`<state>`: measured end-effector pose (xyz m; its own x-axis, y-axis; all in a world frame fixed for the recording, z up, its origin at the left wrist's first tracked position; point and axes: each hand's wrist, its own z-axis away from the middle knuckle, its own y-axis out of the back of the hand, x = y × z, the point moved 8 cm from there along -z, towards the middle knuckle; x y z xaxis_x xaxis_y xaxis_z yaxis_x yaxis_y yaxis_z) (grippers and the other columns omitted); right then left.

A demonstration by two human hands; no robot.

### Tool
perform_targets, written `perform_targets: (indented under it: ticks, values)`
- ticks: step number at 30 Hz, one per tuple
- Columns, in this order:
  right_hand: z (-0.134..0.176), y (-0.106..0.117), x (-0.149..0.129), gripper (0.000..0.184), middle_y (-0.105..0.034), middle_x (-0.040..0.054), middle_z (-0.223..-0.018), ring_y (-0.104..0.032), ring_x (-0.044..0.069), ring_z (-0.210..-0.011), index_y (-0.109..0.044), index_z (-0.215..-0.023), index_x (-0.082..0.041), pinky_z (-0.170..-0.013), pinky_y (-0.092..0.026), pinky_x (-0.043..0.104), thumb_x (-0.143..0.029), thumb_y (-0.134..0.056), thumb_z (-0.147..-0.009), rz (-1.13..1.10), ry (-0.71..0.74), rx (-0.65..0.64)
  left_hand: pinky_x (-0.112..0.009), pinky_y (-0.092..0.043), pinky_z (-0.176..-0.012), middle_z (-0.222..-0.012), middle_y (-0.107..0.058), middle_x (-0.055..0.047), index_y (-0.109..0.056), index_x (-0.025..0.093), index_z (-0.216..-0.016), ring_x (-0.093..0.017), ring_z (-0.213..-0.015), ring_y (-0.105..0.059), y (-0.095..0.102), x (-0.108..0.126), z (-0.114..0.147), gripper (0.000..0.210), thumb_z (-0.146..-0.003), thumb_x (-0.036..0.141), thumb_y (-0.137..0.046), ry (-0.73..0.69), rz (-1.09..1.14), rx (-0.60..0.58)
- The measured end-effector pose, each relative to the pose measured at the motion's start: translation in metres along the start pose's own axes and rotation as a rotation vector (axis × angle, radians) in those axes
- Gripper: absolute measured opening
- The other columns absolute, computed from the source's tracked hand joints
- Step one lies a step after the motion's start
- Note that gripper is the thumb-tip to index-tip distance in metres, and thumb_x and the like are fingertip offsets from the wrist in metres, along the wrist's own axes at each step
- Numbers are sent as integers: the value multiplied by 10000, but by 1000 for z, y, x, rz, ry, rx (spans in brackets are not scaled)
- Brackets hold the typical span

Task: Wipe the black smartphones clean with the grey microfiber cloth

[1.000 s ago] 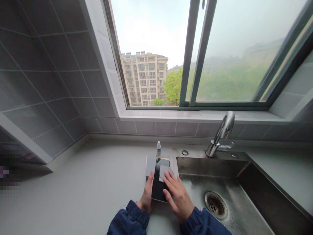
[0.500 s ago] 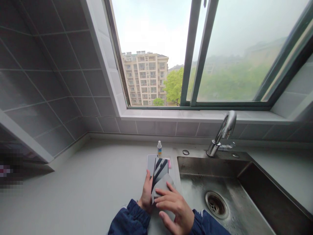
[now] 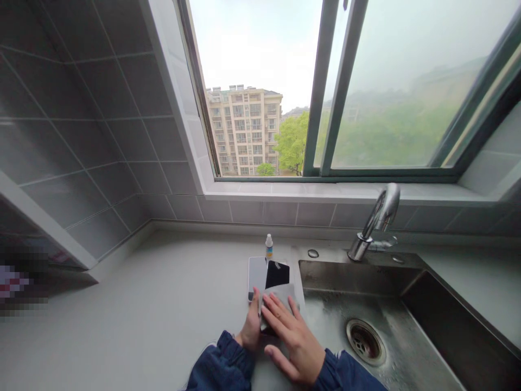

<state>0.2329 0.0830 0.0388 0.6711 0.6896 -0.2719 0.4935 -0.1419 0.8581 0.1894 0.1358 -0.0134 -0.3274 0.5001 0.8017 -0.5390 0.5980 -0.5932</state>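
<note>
through the window, up and to the left of the sink, a beige apartment building (image 3: 246, 130) stands with a green tree (image 3: 293, 141) on its sink side. the tiled wall (image 3: 81, 125) is dark grey on the far left of the sink, and a lower strip of it runs behind. the window (image 3: 401, 92), in a dark frame, is above and behind the sink, with its left part clear and its right part hazy. the pale table (image 3: 142, 315) stretches left of the sink and shows again on its right. the steel sink (image 3: 391, 309) has a round drain in its floor, and a curved chrome faucet (image 3: 374, 217) rises from its back edge.

two dark blue sleeves (image 3: 223, 361) reach in at the sink's near left. the left hand (image 3: 250, 328), the farther one from the sink, is clamped on the left edge of a dark phone (image 3: 277, 273), its thumb up along the side and most of its fingers hidden. the right hand (image 3: 295, 342), beside the sink, lies flat with fingers spread on a light grey cloth (image 3: 285, 293), which covers the lower part of the phone. that phone is just left of the sink; a grey slab (image 3: 256, 274) lies on its side away from the sink. a small white bottle (image 3: 269, 251) stands upright behind them, left of the sink's back corner. smallest is a round metal cap (image 3: 313, 253), just behind that corner.
</note>
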Motion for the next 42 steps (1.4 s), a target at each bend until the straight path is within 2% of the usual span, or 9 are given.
perform_targets:
  ticks: [5, 10, 13, 16, 21, 25, 29, 37, 42]
  values:
    - [4, 15, 26, 636, -147, 138, -1610, -136, 331, -1487, -194, -1546, -127, -1199, -137, 534, -351, -404, -988, 150, -128, 158, -392, -31, -1217, -1557, -350, -79, -413, 191, -1467, -240, -1486, -162, -3, 13, 5, 675, -931, 600, -386, -140, -279, 92]
    - [11, 33, 40, 617, -132, 149, -1613, -137, 348, -1485, -167, -1551, -125, -1186, -134, 562, -372, -317, -1006, 173, -227, 305, -443, -197, -1188, -1577, -306, -83, -323, 240, -1509, -300, -1446, -273, -29, 25, 11, 723, -888, 542, -538, -194, -410, -102]
    - [13, 32, 38, 621, -152, 157, -1607, -116, 362, -1486, -179, -1546, -107, -1176, -146, 580, -365, -329, -1002, 182, -238, 319, -433, -177, -1193, -1547, -366, -93, -400, 220, -1474, -299, -1442, -282, -26, 24, 12, 694, -877, 539, -558, -216, -378, -84]
    - [9, 20, 29, 627, -219, 133, -1594, -142, 343, -1485, -227, -1535, -128, -1181, -143, 575, -332, -423, -976, 193, -185, 229, -384, -123, -1205, -1471, -481, -100, -528, 180, -1387, -260, -1435, -308, -9, 18, 8, 607, -905, 549, -501, -187, -117, 30]
    - [1, 1, 1, 576, -367, 42, -1542, -236, 263, -1472, -386, -1461, -193, -1221, -78, 516, -306, -526, -914, 75, -25, 13, -420, -295, -1137, -1190, -676, -196, -628, 48, -1248, -299, -1209, -583, 4, 9, 2, 812, -894, 709, -314, -82, 390, 126]
    - [-1, 5, -13, 466, -512, -14, -1444, -324, 227, -1440, -540, -1314, -246, -1228, 31, 496, -262, -565, -849, -13, 20, 31, -440, -421, -1022, -1063, -710, -220, -630, 14, -1216, -315, -998, -685, 6, 11, 3, 831, -854, 726, -403, -42, 551, 186]
    - [1, 9, -12, 523, -515, 2, -1442, -345, 213, -1430, -484, -1377, -224, -1226, 60, 483, -257, -559, -860, 14, 26, 62, -421, -398, -1053, -1123, -688, -237, -595, -10, -1259, -318, -1068, -660, 3, 13, 2, 823, -871, 694, -416, -48, 585, 147]
    - [8, 15, 28, 498, -384, 65, -1525, -290, 262, -1450, -401, -1462, -212, -1200, -123, 560, -258, -467, -971, 186, -146, 172, -370, -232, -1179, -1295, -631, -152, -596, 77, -1301, -257, -1338, -466, 8, 7, 1, 517, -955, 439, -468, -138, 370, 167]
    - [14, 17, 48, 544, -347, 104, -1538, -279, 300, -1449, -295, -1516, -204, -1136, -265, 612, -279, -411, -990, 192, -284, 278, -462, -266, -1161, -1308, -629, -114, -523, 175, -1392, -296, -1317, -488, 1, -4, 4, 508, -942, 411, -497, 2, 311, 159]
